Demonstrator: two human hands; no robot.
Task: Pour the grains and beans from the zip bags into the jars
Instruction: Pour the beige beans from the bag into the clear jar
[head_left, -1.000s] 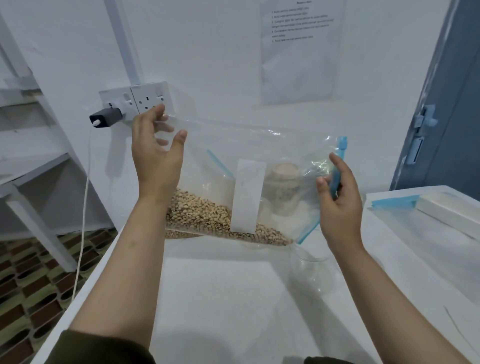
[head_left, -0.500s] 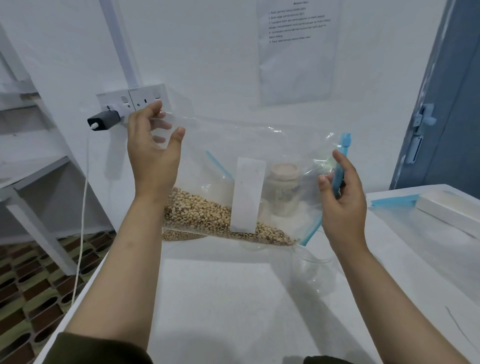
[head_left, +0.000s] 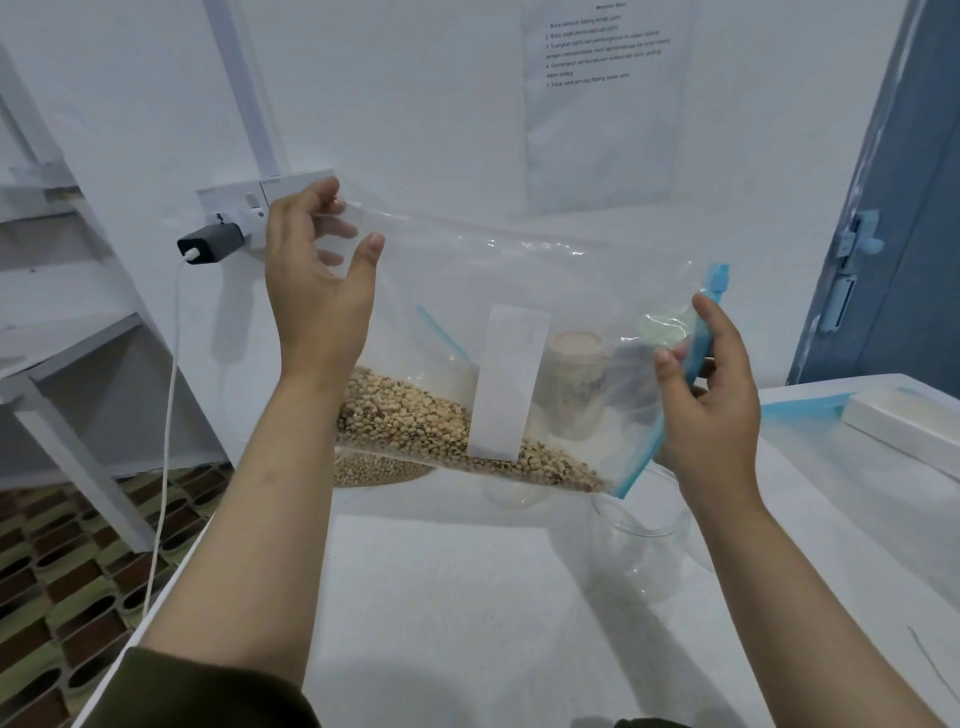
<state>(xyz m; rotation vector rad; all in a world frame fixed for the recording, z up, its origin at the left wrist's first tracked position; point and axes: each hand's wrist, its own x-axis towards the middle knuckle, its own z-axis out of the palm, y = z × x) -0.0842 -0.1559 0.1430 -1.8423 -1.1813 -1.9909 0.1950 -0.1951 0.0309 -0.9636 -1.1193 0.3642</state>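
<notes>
A clear zip bag (head_left: 519, 291) with a white label and a blue zip strip hangs tilted above the white table (head_left: 441, 597). Pale beans (head_left: 415, 421) lie along its lower edge. My left hand (head_left: 317, 280) holds the bag's upper left corner between thumb and fingers. My right hand (head_left: 711, 405) pinches the blue zip edge at the right. An empty clear jar (head_left: 639, 545) stands on the table just below the bag's lower right corner. Behind the bag stands a jar with a pale lid (head_left: 576, 384), seen through the plastic.
A second bag of brownish grains (head_left: 379, 467) lies on the table behind the held bag. Another zip bag (head_left: 810, 405) and a white box (head_left: 904, 426) lie at the right. A wall socket with a charger (head_left: 213, 244) and cable is at the left, beyond the table's edge.
Both hands hold the bag much as before; the bag stays tilted with its zip end down to the right, over the jar.
</notes>
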